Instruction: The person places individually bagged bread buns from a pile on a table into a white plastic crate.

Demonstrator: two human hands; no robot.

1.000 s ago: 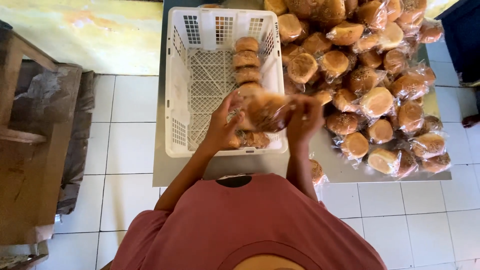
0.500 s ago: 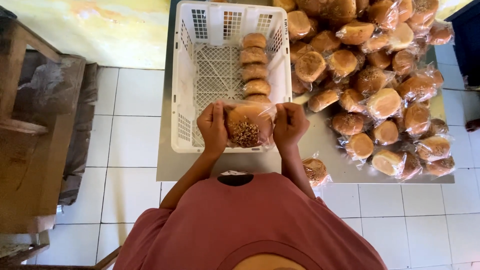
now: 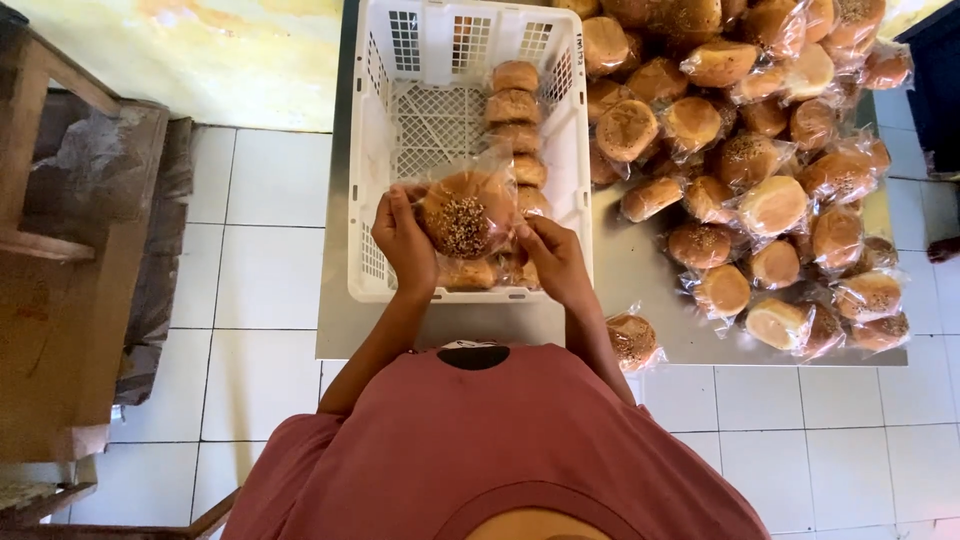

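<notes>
Both my hands hold one clear-wrapped bun with sesame seeds on top, over the near end of a white plastic crate. My left hand grips the wrapper's left side. My right hand pinches its right side. A row of wrapped buns lies along the crate's right wall, and more sit under the held bun. The crate stands on a metal table.
A big heap of wrapped buns covers the table to the right of the crate. One wrapped bun lies alone at the table's near edge. A wooden bench stands on the white tiled floor at left.
A second ago both hands held the bun at the crate's right near corner. They have carried it left and tilted it so the seeded top faces up.
</notes>
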